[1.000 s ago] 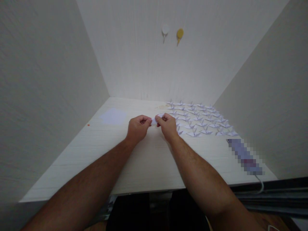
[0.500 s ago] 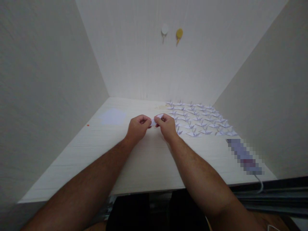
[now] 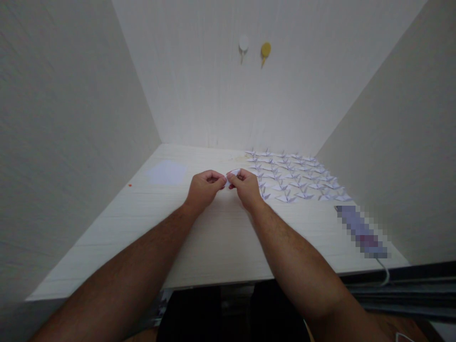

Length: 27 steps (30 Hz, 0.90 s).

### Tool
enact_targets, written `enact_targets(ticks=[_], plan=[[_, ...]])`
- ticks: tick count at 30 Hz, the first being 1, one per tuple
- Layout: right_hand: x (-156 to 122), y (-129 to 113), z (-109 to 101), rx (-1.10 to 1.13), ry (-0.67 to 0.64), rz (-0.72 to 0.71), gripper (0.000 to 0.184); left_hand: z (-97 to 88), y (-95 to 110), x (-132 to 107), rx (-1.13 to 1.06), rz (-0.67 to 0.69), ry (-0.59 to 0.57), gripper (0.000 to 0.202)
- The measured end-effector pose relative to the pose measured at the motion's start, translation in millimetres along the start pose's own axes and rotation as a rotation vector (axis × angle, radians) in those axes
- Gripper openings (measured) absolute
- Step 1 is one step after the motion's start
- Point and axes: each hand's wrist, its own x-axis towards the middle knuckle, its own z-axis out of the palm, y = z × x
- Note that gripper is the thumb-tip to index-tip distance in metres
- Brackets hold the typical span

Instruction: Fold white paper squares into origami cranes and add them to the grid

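Between my two hands, above the middle of the table, is a small folded piece of white paper [image 3: 234, 172], mostly hidden by the fingers. My left hand [image 3: 206, 190] pinches its left end between thumb and fingertips. My right hand [image 3: 245, 187] grips the other side, thumb on top, with a white edge showing above the fingers. The two thumbs are almost touching. Just right of my right hand, several white paper cranes [image 3: 288, 197] stand in rows on the table.
Pale sheets of paper [image 3: 167, 172] lie at the table's left rear, with a tiny orange bit [image 3: 130, 185] nearby. A pixelated flat object [image 3: 359, 230] with a white cable [image 3: 386, 275] lies at right. White [image 3: 243, 43] and yellow [image 3: 265, 49] hooks are on the back wall; side walls enclose the table.
My hands have drawn slightly closer together, and less of the paper shows between the thumbs. The cranes and the sheets have not moved.
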Motion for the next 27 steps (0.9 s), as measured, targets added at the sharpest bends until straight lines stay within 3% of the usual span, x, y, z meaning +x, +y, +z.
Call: enact_targets(ticks=[11,27], plan=[[-0.9,-1.0,-0.3,-0.038,-0.006,-0.033,0.02,0.0,-4.4,1.3,-0.022,-0.001,-0.016,0.022],[-2.3,-3.8,1.0,-0.02,0.034,-0.048,0.012,-0.2,4.5,-1.9,0.079,0.033,0.013,0.018]])
